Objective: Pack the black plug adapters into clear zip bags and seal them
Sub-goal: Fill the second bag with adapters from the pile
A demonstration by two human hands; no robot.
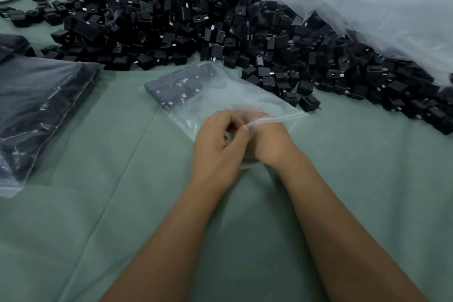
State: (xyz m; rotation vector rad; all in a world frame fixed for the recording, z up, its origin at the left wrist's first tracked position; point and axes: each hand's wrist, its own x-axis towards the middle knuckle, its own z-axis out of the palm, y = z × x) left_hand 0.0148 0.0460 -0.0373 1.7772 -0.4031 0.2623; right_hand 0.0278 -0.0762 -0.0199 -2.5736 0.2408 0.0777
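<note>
A clear zip bag (pixel 220 92) lies on the green cloth in front of me, its mouth toward me. Several black plug adapters (pixel 179 83) sit packed at its far end. My left hand (pixel 218 140) pinches the near edge of the bag's mouth and lifts it. My right hand (pixel 272 142) reaches into the mouth, with its fingers showing blurred through the plastic. Whether those fingers hold an adapter is hidden. A big heap of loose black adapters (pixel 196 19) stretches across the back and down the right side.
A filled clear bag of adapters (pixel 36 110) lies at the left. A large crumpled plastic sheet (pixel 392 19) covers the back right behind the heap. The green cloth (pixel 122 203) spreads below my arms. A grey wall rises behind.
</note>
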